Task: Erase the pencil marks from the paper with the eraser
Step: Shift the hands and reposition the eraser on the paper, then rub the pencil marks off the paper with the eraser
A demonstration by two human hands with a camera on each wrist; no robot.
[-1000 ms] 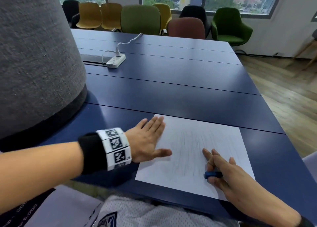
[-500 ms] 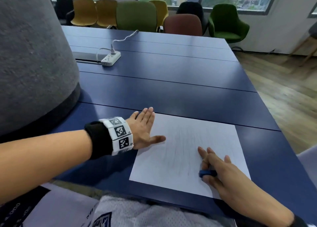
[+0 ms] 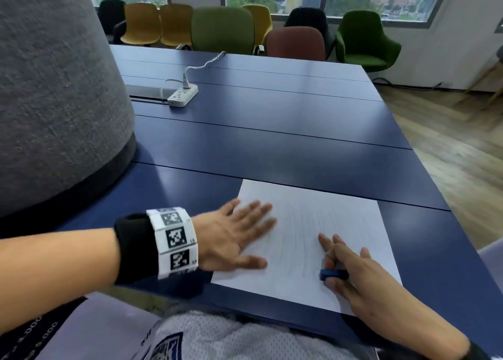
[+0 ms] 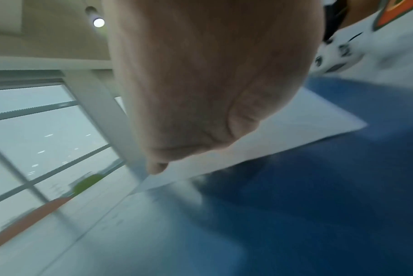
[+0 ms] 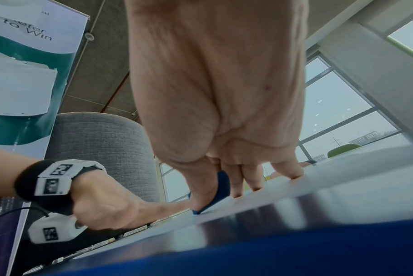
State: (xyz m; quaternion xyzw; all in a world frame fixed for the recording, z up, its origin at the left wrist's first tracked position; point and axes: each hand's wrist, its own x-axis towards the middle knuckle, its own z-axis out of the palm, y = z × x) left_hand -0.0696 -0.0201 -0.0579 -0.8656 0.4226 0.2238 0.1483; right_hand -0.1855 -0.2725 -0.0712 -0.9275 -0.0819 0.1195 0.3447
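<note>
A white sheet of paper (image 3: pixel 326 210) lies at the near edge of the blue table (image 3: pixel 272 142), with faint pencil marks (image 3: pixel 294 240) down its middle. My left hand (image 3: pixel 245 231) lies flat with straight fingers on the sheet's left part. My right hand (image 3: pixel 351 261) pinches a small dark blue eraser (image 3: pixel 333 274) between thumb and fingers, low on the sheet's right half. In the right wrist view the eraser (image 5: pixel 220 188) stands tilted, its lower corner touching the paper (image 5: pixel 307 186). The left wrist view shows my palm (image 4: pixel 200 84) over the paper (image 4: pixel 283 127).
A big grey fabric-covered column (image 3: pixel 54 101) stands on the table's left side. A white power strip (image 3: pixel 182 95) with its cable lies farther back. Green, yellow, red and black chairs (image 3: pixel 223 30) line the far edge. Wooden floor (image 3: pixel 449 155) is at the right.
My left hand drew back to the paper's left edge, then slid right onto the sheet again. My right hand keeps the eraser at about the same spot.
</note>
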